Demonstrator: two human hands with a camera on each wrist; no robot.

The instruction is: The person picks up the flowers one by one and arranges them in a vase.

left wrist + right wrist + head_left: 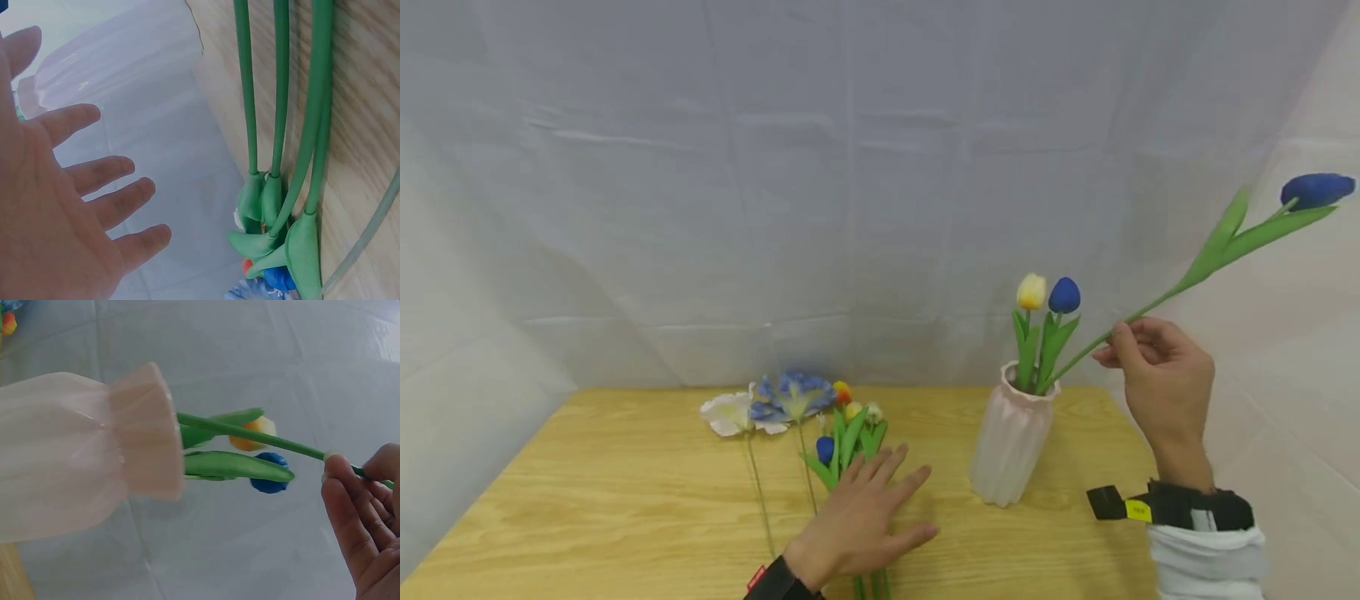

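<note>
Vase (1013, 442), two tulips (1064, 296) inside, right hand (1168, 379) pinching third tulip (1212, 254)

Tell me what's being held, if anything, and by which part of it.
A blue tulip, by its stem, between its leaves and the vase, in the right grip. The left grip holds nothing.

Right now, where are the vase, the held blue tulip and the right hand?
Vase (1012, 442), head view: its body.
Held blue tulip (1208, 257), head view: a leaf.
Right hand (1171, 390), head view: its back.
</note>
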